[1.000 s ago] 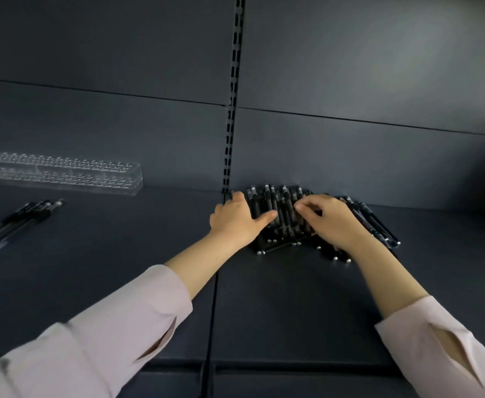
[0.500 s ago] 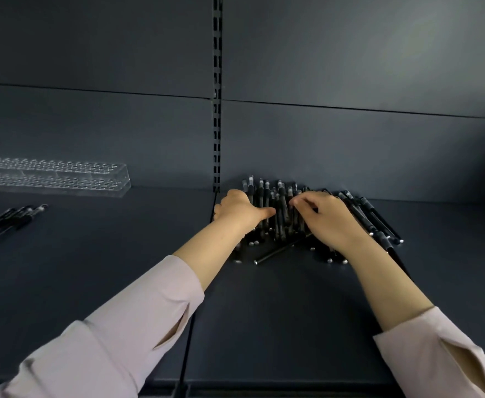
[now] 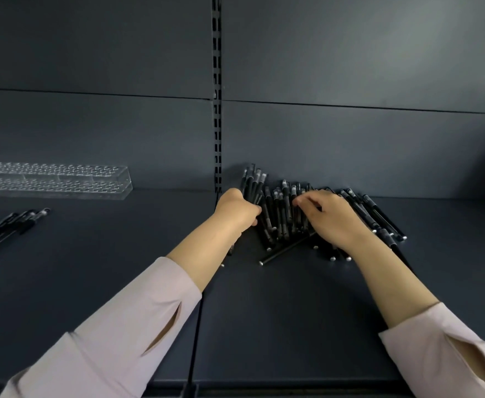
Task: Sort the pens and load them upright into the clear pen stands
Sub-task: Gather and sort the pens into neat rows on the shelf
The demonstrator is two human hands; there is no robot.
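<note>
A pile of black pens (image 3: 281,216) lies on the dark shelf against the back wall, right of the slotted upright. My left hand (image 3: 237,209) grips a bunch of pens (image 3: 252,182) at the pile's left end, their tops tilted up above my fist. My right hand (image 3: 330,216) rests on the middle of the pile with its fingers curled, and thumb and fingertips pinch at the pens there. More pens (image 3: 379,216) fan out to the right of that hand. The clear pen stand (image 3: 51,180) sits far left against the back wall, with no pens in it.
A small group of black pens (image 3: 14,222) lies on the shelf at the left, in front of the stand. One loose pen (image 3: 284,251) lies askew at the pile's front. The slotted upright (image 3: 216,110) runs up the back wall. The shelf front edge (image 3: 264,383) is near me.
My left hand has closed round a bunch of pens and tipped them up from the pile's left end. The right hand has stayed on the pile, fingers shifting slightly.
</note>
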